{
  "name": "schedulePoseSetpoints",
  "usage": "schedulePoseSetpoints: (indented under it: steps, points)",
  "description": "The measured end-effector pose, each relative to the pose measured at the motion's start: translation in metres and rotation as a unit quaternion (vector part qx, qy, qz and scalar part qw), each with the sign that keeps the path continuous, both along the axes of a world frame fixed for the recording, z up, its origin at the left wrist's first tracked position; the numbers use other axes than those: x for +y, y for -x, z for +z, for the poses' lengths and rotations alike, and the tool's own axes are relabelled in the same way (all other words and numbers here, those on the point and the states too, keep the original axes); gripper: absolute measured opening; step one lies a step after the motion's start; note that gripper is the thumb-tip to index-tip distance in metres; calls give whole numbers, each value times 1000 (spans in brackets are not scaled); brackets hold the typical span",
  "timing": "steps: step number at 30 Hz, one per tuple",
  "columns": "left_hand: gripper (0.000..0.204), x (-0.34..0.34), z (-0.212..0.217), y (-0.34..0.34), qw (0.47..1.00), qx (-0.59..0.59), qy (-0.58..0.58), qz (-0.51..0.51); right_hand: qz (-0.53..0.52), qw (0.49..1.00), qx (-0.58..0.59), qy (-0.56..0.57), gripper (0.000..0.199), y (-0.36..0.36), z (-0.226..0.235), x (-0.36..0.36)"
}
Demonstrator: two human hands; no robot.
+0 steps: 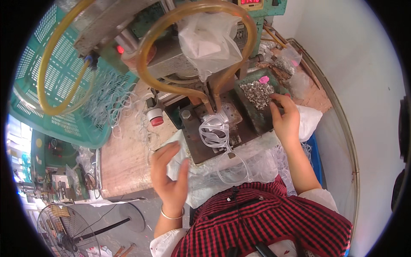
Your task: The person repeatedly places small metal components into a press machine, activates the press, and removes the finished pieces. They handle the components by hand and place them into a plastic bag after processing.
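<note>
In the head view, the left hand [169, 173] hovers open, fingers spread, holding nothing, above the plastic sheet [257, 160] at the bench edge. The right hand [284, 118] rests with fingertips at the pile of small metal pieces [257, 93]; whether it pinches one cannot be told. Clear loops [214, 130] lie on the press plate [201, 145] between both hands.

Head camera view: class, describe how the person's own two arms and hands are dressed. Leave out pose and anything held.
Both forearms are bare, with white sleeves pushed up near the elbows. The left hand has a thin silver bangle at the wrist. The right hand shows no glove, ring or band.
</note>
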State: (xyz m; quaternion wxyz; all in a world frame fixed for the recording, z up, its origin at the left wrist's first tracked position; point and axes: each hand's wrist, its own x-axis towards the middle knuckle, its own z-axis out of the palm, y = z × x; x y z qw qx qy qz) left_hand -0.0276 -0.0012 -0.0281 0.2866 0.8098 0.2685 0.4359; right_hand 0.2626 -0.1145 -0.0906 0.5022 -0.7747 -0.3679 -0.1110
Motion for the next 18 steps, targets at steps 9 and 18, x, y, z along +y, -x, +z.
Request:
schedulePoseSetpoints:
  steps: [9,18]
  points:
    - [66,-11,-26,-59,994,20,-83,71,-12,998,53,-16,10,4,-10,10]
    - [62,-13,-19,-55,998,3,-23,59,-68,995,59,-30,12,2,-18,-48]
